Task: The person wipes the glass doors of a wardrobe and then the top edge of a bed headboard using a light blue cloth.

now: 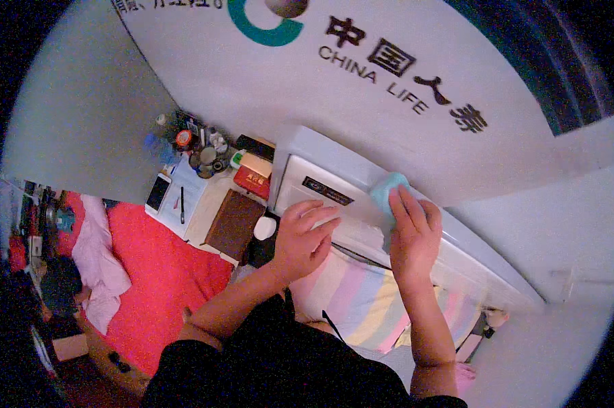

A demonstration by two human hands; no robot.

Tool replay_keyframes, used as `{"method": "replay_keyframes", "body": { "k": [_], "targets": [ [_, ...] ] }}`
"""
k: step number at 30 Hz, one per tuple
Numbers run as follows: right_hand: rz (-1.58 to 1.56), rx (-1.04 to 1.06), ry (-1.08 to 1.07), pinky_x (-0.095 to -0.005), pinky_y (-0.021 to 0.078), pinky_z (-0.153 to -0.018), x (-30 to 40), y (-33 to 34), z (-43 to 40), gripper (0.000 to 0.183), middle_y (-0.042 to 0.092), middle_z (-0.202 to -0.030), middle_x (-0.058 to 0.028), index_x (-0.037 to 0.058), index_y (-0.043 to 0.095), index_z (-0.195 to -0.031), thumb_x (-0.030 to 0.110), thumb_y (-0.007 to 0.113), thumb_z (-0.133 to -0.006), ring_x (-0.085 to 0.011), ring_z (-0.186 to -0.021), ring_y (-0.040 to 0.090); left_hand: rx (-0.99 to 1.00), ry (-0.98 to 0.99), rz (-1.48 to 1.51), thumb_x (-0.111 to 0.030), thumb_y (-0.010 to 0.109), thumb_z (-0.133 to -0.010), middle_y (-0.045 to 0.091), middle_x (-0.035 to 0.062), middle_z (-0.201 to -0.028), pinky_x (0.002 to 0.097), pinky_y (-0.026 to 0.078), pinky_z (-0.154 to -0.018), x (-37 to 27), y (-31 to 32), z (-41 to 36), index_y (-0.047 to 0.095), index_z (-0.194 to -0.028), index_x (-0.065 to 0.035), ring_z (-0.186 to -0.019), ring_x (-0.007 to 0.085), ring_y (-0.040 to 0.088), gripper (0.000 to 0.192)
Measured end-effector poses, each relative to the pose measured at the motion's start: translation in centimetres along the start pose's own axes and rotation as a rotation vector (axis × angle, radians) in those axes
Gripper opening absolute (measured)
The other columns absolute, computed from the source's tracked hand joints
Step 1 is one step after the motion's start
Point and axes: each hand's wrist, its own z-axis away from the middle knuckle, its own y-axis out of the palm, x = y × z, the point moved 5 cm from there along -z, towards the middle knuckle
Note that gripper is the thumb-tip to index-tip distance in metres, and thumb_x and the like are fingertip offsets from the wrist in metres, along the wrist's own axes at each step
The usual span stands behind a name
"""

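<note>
My right hand (414,234) grips a light turquoise cloth (390,189), which lies against the upper part of a pale, glossy bed headboard (317,144). Loosely curled and with nothing in it, my left hand (304,239) is in front of the headboard's inner panel. A dark nameplate (328,190) with writing sits on that panel, just above my left fingers. Whether those fingers touch the panel I cannot tell. Below both hands spreads a pastel striped cloth (353,298), partly hidden by my arms.
Left of the headboard, a bedside surface holds a brown notebook (235,224), a phone (158,193), a pen (182,205), a red box (252,178) and several jars. Red bedding (154,260) lies farther left. The wall (266,81) behind bears large writing.
</note>
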Motion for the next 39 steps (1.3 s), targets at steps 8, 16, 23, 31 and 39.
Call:
{"method": "replay_keyframes", "body": {
  "k": [8,16,23,31,39],
  "targets": [
    [0.012,0.011,-0.086,-0.0463,0.0462,-0.09,5.5,2.9,-5.1,0.046,0.059,-0.129,-0.005,0.0146,0.061,-0.126,0.011,0.056,-0.08,-0.0349,-0.107,0.055,-0.072,-0.063,0.012,-0.003,0.062,-0.07,0.057,0.0093,-0.129,0.0454,0.04,-0.098,1.0,-1.8,-0.9,0.068,-0.11,-0.0103,-0.115,0.0317,0.053,0.041],
    [-0.088,0.019,-0.138,-0.044,0.0471,-0.091,9.3,3.7,-8.9,0.053,0.061,-0.126,-0.0042,0.0121,0.063,-0.121,0.0,0.059,-0.07,-0.0345,-0.105,0.056,-0.207,-0.162,0.005,0.0,0.059,-0.07,0.056,0.0127,-0.128,0.0475,0.037,-0.098,2.2,-3.3,-1.1,0.068,-0.109,-0.0074,-0.115,0.0343,0.051,0.041],
    [-0.003,0.121,0.064,-0.0465,0.0443,-0.096,1.2,0.1,-0.8,0.056,0.058,-0.132,-0.0065,0.013,0.06,-0.127,0.002,0.062,-0.072,-0.0363,-0.111,0.054,-0.133,-0.08,0.102,0.001,0.058,-0.07,0.058,0.0115,-0.125,0.0452,0.038,-0.099,1.7,-3.0,0.2,0.066,-0.114,-0.0089,-0.114,0.0329,0.052,0.046],
    [-0.213,0.071,-0.05,-0.0457,0.0422,-0.1,9.3,2.0,-4.8,0.056,0.057,-0.131,-0.0118,0.0113,0.055,-0.133,-0.001,0.057,-0.078,-0.0387,-0.115,0.051,-0.109,-0.274,0.599,-0.016,0.051,-0.093,0.032,0.0254,-0.15,0.0465,0.028,-0.112,1.4,-1.5,2.0,0.026,-0.147,0.0045,-0.138,0.0407,0.033,0.063],
    [-0.95,0.296,0.011,-0.0468,0.0272,-0.113,9.8,1.9,-2.7,0.048,0.047,-0.142,-0.0167,0.0025,0.05,-0.136,0.011,0.055,-0.089,-0.0403,-0.133,0.038,-0.197,-0.367,0.321,-0.015,0.057,-0.089,0.035,0.0285,-0.147,0.0469,0.025,-0.114,1.2,-4.4,1.6,0.031,-0.147,0.0009,-0.137,0.044,0.033,0.065]
  ]
}}
